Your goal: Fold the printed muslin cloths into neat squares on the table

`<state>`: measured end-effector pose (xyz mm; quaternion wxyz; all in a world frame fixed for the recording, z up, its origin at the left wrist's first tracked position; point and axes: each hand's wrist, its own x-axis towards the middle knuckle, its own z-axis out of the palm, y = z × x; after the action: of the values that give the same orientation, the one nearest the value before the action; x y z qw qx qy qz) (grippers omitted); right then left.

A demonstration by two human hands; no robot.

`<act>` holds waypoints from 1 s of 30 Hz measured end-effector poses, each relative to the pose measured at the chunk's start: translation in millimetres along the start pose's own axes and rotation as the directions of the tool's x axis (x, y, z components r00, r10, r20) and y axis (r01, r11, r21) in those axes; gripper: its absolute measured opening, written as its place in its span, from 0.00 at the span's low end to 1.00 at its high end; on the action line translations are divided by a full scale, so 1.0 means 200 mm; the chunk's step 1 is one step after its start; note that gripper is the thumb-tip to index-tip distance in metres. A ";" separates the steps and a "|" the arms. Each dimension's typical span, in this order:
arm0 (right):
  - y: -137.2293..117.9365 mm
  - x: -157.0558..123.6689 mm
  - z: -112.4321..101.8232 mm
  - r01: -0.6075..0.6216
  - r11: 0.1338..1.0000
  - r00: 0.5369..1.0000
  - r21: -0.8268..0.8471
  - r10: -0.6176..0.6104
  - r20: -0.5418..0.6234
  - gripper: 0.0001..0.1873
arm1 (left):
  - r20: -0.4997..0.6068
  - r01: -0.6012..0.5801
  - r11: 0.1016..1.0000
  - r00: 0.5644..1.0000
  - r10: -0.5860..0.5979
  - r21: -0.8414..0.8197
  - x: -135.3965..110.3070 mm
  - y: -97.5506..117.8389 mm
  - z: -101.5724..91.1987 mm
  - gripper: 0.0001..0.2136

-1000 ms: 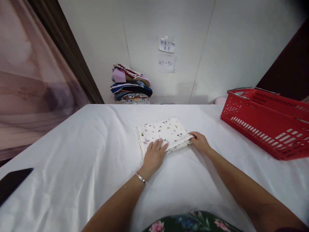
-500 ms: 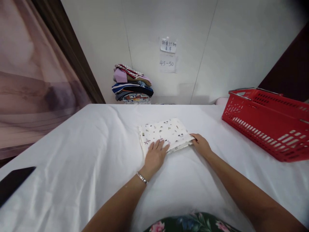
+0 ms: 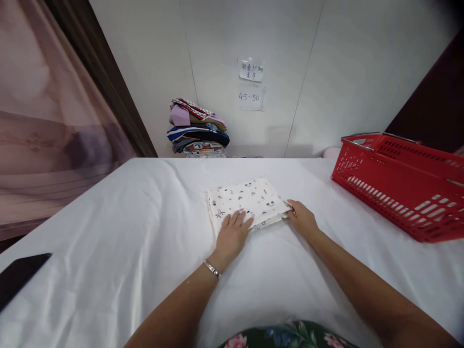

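Observation:
A folded white cloth with small printed figures lies on the white-covered table, its layers showing along the near edge. My left hand rests flat on the cloth's near left part, fingers spread. At the cloth's near right corner, my right hand pinches the edge between thumb and fingers. A silver bracelet circles my left wrist.
On the right stands a red plastic basket with metal handles. A stack of folded fabrics sits behind the table's far edge by the wall. A dark flat object lies at the left edge. Curtains hang at left.
Almost nothing differs. The view has shifted very slightly; both hands keep their places on the cloth, the right fingers moving only a little at the corner.

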<state>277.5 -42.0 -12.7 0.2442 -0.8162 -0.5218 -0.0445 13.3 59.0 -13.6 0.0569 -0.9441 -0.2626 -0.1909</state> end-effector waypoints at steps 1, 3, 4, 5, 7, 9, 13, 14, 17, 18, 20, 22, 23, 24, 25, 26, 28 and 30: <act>0.00 0.00 0.00 -0.022 0.999 1.000 0.022 0.022 0.014 0.16 | 0.003 0.000 1.000 1.000 0.000 0.001 0.00 0.00 0.00 0.17; -0.01 0.00 0.00 -0.079 0.995 0.996 0.057 0.077 0.049 0.13 | 0.005 -0.001 1.000 1.000 0.001 0.004 0.00 0.00 0.00 0.17; -0.01 0.00 0.00 -0.105 0.992 0.993 0.064 0.100 0.064 0.12 | 0.002 -0.001 1.000 1.000 0.001 0.005 0.00 0.00 0.00 0.17; -0.01 0.00 0.00 -0.123 0.990 0.990 0.067 0.118 0.074 0.12 | -0.002 -0.002 1.000 1.000 0.002 0.006 0.00 0.00 0.00 0.17; -0.01 0.00 0.00 -0.133 0.989 0.989 0.067 0.127 0.081 0.11 | -0.011 -0.005 1.000 1.000 0.005 0.005 0.00 0.00 0.00 0.17; -0.01 0.00 -0.01 -0.111 0.992 0.991 0.063 0.105 0.085 0.11 | -0.015 -0.004 1.000 1.000 0.004 0.003 0.00 0.00 0.01 0.17; 0.00 -0.01 -0.02 -0.021 0.999 0.998 0.035 0.018 0.067 0.11 | -0.015 -0.002 1.000 1.000 0.002 0.000 0.00 -0.01 0.01 0.17; 0.00 -0.01 -0.02 0.003 1.000 0.998 0.028 -0.004 0.060 0.12 | -0.015 -0.002 1.000 1.000 0.002 0.001 0.00 -0.01 0.01 0.17; 0.01 -0.03 -0.02 0.070 0.998 0.997 0.011 -0.070 0.043 0.15 | -0.013 -0.002 1.000 1.000 0.002 0.001 0.00 0.00 0.01 0.17; 0.01 -0.03 -0.02 0.090 0.996 0.995 0.005 -0.090 0.040 0.16 | -0.012 -0.002 1.000 1.000 0.002 0.001 0.00 0.00 0.01 0.17; 0.02 -0.04 -0.01 0.128 0.992 0.991 -0.008 -0.128 0.026 0.17 | -0.011 -0.002 1.000 1.000 0.002 -0.001 0.00 0.00 0.00 0.17; 0.02 -0.05 0.00 0.165 0.986 0.986 -0.027 -0.165 0.002 0.19 | -0.014 -0.001 1.000 1.000 0.001 -0.004 -0.01 0.00 0.00 0.17; 0.02 -0.06 0.00 0.189 0.981 0.982 -0.037 -0.190 -0.011 0.20 | -0.019 -0.001 1.000 1.000 0.001 -0.006 -0.01 0.00 0.00 0.17; 0.02 -0.06 0.00 0.218 0.975 0.975 -0.046 -0.219 -0.021 0.21 | -0.022 -0.001 1.000 1.000 0.001 -0.006 -0.01 0.00 0.00 0.17; 0.02 -0.06 0.00 0.249 0.967 0.968 -0.053 -0.250 -0.029 0.22 | -0.022 -0.001 1.000 1.000 0.001 -0.005 -0.01 0.00 0.00 0.17; 0.02 -0.06 0.01 0.279 0.959 0.959 -0.056 -0.281 -0.030 0.24 | -0.020 -0.002 1.000 1.000 0.002 -0.003 -0.01 0.00 0.00 0.17; 0.02 -0.07 0.02 0.324 0.944 0.945 -0.059 -0.325 -0.018 0.25 | -0.014 -0.002 1.000 1.000 0.002 0.001 -0.01 0.00 -0.01 0.17; 0.03 -0.07 0.03 0.341 0.938 0.940 -0.070 -0.341 0.001 0.24 | -0.010 -0.003 1.000 1.000 0.003 0.005 -0.01 0.00 -0.01 0.17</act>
<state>274.4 -53.0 -25.7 0.2075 -0.7211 -0.6520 -0.1087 12.1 57.9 -12.6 0.0606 -0.9434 -0.2615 -0.1949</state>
